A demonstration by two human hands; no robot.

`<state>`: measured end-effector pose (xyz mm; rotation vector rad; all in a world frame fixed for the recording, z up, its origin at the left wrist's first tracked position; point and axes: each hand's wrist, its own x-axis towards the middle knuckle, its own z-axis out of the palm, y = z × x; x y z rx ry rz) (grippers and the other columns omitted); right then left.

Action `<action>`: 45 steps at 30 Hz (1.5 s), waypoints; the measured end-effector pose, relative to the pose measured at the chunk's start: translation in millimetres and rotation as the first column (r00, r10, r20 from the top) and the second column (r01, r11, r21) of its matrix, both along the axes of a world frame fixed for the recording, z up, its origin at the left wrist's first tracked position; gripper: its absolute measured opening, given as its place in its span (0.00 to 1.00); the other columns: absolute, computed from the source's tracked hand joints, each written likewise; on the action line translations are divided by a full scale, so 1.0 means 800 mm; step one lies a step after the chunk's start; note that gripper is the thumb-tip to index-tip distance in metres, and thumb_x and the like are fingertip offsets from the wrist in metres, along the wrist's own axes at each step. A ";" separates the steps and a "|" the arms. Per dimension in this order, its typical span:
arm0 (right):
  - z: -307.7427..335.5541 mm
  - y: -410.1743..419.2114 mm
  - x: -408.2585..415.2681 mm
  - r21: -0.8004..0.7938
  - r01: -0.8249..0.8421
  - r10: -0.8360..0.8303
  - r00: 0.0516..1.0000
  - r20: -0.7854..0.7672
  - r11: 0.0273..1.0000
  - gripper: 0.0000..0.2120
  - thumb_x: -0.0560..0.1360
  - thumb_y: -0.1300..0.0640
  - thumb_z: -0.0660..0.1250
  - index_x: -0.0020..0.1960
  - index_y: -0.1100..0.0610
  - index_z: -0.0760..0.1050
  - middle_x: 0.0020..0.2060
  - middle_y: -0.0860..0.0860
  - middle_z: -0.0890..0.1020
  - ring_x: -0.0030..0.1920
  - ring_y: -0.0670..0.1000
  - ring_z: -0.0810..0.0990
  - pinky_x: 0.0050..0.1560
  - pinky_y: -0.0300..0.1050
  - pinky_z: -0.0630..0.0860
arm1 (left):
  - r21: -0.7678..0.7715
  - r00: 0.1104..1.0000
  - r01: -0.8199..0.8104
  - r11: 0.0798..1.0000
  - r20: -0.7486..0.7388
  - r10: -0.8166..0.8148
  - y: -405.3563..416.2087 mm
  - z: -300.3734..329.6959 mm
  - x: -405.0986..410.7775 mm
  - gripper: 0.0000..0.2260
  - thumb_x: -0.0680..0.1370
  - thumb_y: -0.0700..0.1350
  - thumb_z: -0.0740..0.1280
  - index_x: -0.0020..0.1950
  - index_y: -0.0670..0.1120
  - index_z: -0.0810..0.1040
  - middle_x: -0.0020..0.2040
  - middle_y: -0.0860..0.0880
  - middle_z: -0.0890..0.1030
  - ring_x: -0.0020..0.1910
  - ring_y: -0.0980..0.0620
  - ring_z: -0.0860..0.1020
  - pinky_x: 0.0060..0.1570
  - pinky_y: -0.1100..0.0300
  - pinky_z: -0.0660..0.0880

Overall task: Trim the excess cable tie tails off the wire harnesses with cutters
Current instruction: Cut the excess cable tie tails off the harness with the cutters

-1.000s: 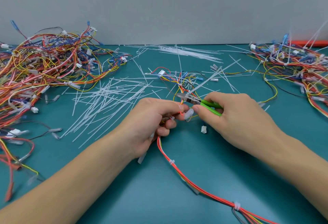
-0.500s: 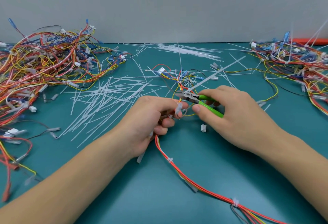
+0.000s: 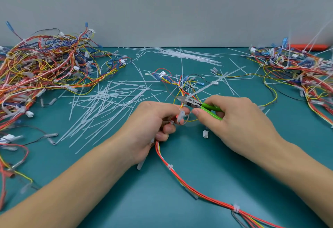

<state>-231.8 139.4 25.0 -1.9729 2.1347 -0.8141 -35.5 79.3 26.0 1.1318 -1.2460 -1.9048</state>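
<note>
A teal work surface against a plain grey wall. At centre frame the left hand grips a wire harness whose red and yellow leads trail toward the lower right. The right hand is closed round the green-handled cutters, whose nose sits at the base of a long cable tie tail slanting to the upper right — whether the blades have met is not discernible. Cut tails litter the centre left; harness piles lie at upper left and upper right. Likely hazards: the blades lie close among the coloured leads, so a misplaced bite could nick insulation; a severed tail may spring away; the left fingertips are just beside the blades.
</note>
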 end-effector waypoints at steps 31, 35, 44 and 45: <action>-0.001 -0.002 -0.005 0.057 0.002 -0.003 1.000 0.018 0.998 0.22 0.73 0.26 0.56 0.44 0.42 0.76 0.33 0.43 0.79 0.34 0.45 0.76 0.32 0.45 0.69 | -0.063 1.000 0.007 0.998 0.015 -0.006 -0.002 -0.008 0.000 0.08 0.74 0.42 0.72 0.49 0.39 0.87 0.35 0.47 0.80 0.26 0.56 0.66 0.22 0.66 0.55; -0.002 -0.002 -0.001 0.059 -0.008 0.006 0.999 0.039 0.998 0.22 0.74 0.26 0.57 0.45 0.43 0.76 0.33 0.43 0.79 0.35 0.46 0.76 0.33 0.46 0.70 | -0.053 1.000 -0.002 0.999 0.004 0.002 -0.002 -0.008 0.001 0.09 0.73 0.42 0.72 0.49 0.39 0.87 0.34 0.48 0.80 0.26 0.56 0.66 0.22 0.66 0.54; -0.006 -0.005 0.002 0.012 -0.027 0.026 0.994 0.102 1.000 0.18 0.74 0.30 0.61 0.44 0.44 0.77 0.34 0.44 0.78 0.38 0.45 0.75 0.39 0.48 0.72 | -0.047 1.000 -0.016 0.999 -0.008 0.016 -0.003 -0.008 0.000 0.07 0.76 0.41 0.71 0.49 0.39 0.87 0.35 0.48 0.80 0.25 0.57 0.66 0.22 0.67 0.54; -0.006 -0.005 0.003 0.003 -0.031 0.031 0.996 0.086 1.000 0.17 0.74 0.31 0.61 0.46 0.43 0.77 0.36 0.43 0.78 0.40 0.44 0.75 0.43 0.49 0.73 | -0.048 1.000 -0.018 0.999 -0.008 0.018 -0.003 -0.008 0.000 0.07 0.76 0.41 0.71 0.49 0.39 0.87 0.35 0.48 0.80 0.25 0.57 0.66 0.22 0.67 0.54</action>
